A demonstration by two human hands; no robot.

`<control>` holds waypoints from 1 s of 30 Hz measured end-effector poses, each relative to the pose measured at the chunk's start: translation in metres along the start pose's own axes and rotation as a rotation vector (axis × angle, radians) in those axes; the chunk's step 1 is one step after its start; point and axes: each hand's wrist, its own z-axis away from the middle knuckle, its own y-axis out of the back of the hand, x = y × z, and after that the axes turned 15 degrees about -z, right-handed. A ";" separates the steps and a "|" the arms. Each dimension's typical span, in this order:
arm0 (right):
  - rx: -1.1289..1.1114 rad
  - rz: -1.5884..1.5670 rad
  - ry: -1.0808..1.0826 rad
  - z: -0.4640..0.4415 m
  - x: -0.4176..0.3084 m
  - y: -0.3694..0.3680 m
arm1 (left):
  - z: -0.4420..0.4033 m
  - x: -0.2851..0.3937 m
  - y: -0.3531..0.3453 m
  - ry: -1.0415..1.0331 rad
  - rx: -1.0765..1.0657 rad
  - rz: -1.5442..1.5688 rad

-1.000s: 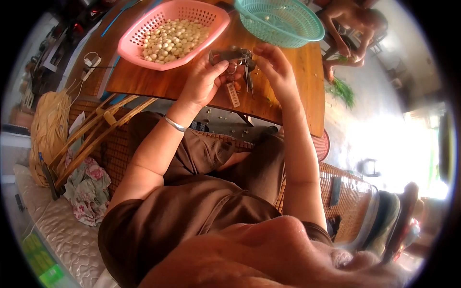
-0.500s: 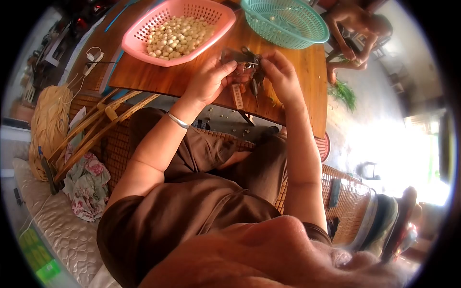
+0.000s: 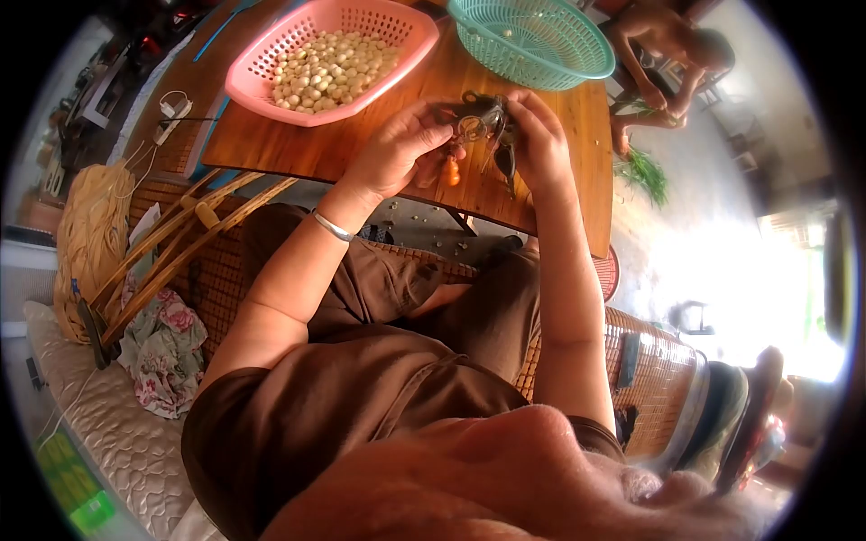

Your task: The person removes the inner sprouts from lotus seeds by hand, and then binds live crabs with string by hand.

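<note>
Above the near edge of the wooden table [image 3: 316,149], a bunch of keys [image 3: 487,122] on a metal ring hangs between my two hands. My left hand [image 3: 401,149], with a silver bracelet at its wrist, pinches the ring side of the bunch. An orange gourd-shaped charm [image 3: 450,170] dangles just beside its fingers. My right hand [image 3: 538,135] has its fingers closed on the keys at the other side, and a dark key piece hangs below them. Behind my hands stand a pink basket [image 3: 244,86] of pale round pieces and a green basket [image 3: 591,54].
At the upper right a person [image 3: 672,54] sits bent over green stalks [image 3: 645,176] on the floor. Wooden crutches [image 3: 180,243], a floral cloth [image 3: 164,352] and a tan bundle [image 3: 95,234] lie to the left. A power strip [image 3: 168,128] is at the table's left.
The keys have been turned between my hands; the orange charm now shows and the rectangular tag no longer does. My right fingers have closed onto the bunch.
</note>
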 end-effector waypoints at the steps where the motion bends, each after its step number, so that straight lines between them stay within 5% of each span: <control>1: 0.000 0.000 0.000 0.000 0.000 0.001 | 0.002 0.004 0.000 0.059 -0.030 0.046; 23: -0.017 -0.021 -0.015 -0.002 0.002 0.005 | -0.003 -0.010 0.009 -0.004 0.092 0.036; 30: -0.055 -0.085 -0.025 -0.003 0.001 0.005 | -0.004 -0.010 -0.004 -0.146 0.198 -0.310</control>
